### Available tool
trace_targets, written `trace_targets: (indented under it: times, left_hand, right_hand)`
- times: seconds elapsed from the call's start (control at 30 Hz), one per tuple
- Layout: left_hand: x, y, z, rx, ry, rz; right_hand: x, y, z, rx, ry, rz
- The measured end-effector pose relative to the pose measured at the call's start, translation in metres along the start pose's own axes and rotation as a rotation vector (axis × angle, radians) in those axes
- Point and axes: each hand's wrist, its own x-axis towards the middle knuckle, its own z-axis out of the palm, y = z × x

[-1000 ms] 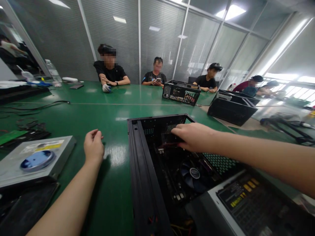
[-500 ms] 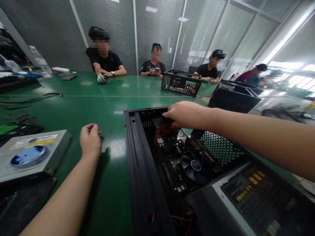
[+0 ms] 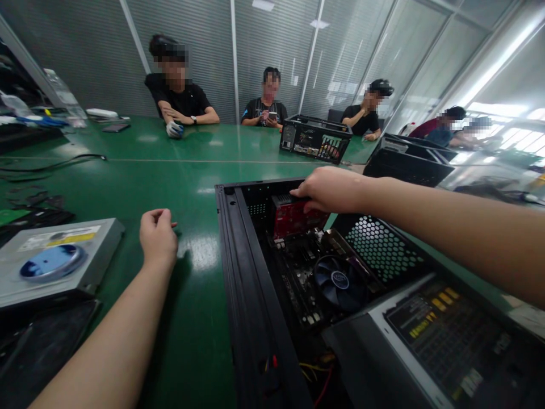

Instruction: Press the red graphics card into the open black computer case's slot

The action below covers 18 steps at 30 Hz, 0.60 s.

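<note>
Card (image 3: 293,220), red, stands on edge in the case (image 3: 251,272), towards twelve o'clock; whether it meets the board (image 3: 307,249) is hard to tell. The right hand (image 3: 326,190) is nearly closed on its top, thumb against the red face. The fan (image 3: 339,279) lies at five o'clock from the card. At nine o'clock, over the counter (image 3: 191,329), the left hand (image 3: 158,237) is half curled; I cannot tell whether it holds anything. The drive (image 3: 96,258) sits at its nine o'clock.
</note>
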Motion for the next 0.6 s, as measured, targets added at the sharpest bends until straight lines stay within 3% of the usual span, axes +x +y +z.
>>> trace_targets:
  times: [0.2, 0.6]
  left_hand:
    - [0.0, 0.002, -0.002, -0.005, -0.011, -0.019]
    - [0.003, -0.004, -0.001, 0.05, -0.038, -0.004]
  right_hand:
    - [-0.003, -0.016, 0.001, 0.01, -0.05, -0.096]
    - [-0.003, -0.019, 0.006, -0.009, -0.054, -0.006]
